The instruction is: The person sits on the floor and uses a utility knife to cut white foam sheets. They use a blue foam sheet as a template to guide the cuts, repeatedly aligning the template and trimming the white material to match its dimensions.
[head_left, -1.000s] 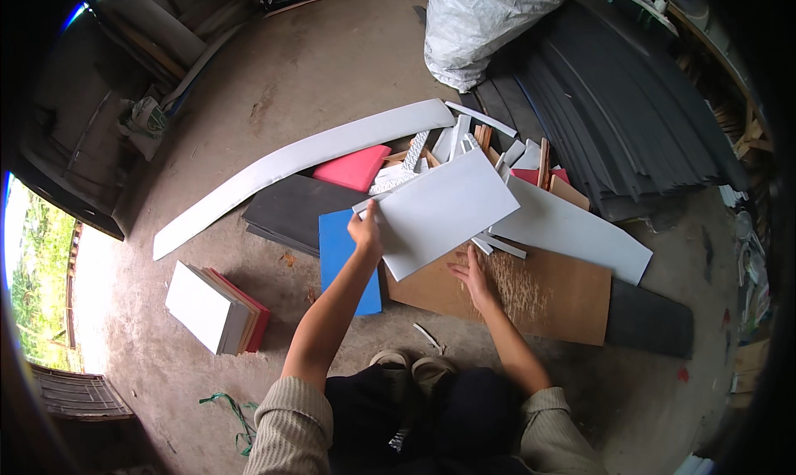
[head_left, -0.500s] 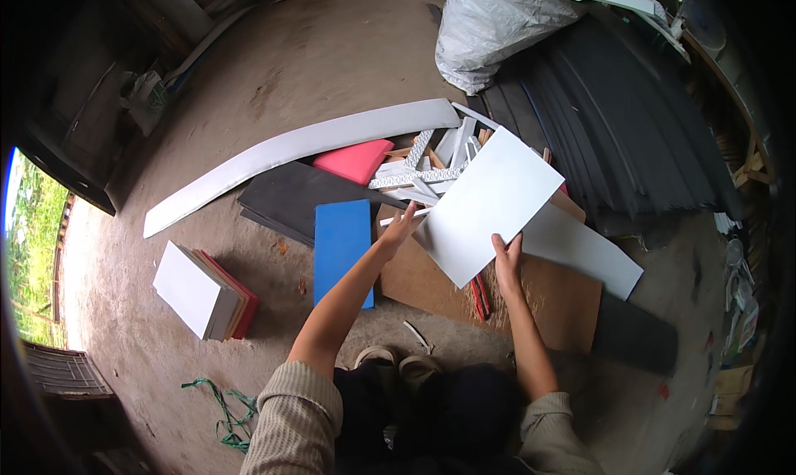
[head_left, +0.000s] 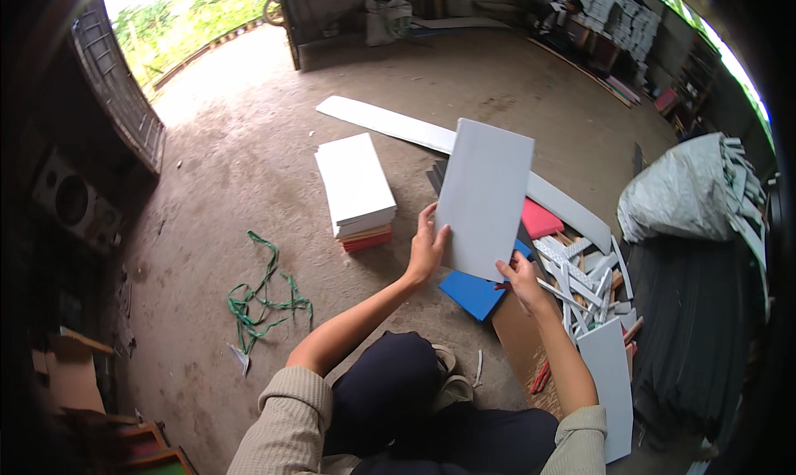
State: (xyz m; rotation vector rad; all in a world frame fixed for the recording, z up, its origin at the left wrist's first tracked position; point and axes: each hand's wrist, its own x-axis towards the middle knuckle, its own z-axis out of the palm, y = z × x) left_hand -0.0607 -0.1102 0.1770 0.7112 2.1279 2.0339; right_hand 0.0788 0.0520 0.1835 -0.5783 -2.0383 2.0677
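A white rectangular sheet (head_left: 486, 195) is held up in front of me, tilted, between both hands. My left hand (head_left: 426, 247) grips its left edge, with the thumb on the near face. At the lower right corner, my right hand (head_left: 524, 283) pinches the sheet. Left of it, a stack of white sheets (head_left: 358, 176) stands on the floor, with tan and red layers at its bottom. A blue slab (head_left: 474, 295) lies below the held sheet, partly hidden. Beside my right forearm are a brown board (head_left: 516, 330) and a red-handled tool (head_left: 541, 378), whose kind I cannot make out.
A heap of white and wooden offcuts (head_left: 593, 276) lies at the right, near a pink-red block (head_left: 542, 217) and a long white strip (head_left: 385, 123). Beyond are dark sheets (head_left: 688, 326) and a full white sack (head_left: 676, 185). Tangled green twine (head_left: 265, 301) lies at left.
My view has swung left. Both hands have carried the white sheet from above the offcuts toward the stack. The thin white strip has left my left hand, which now grips the sheet.
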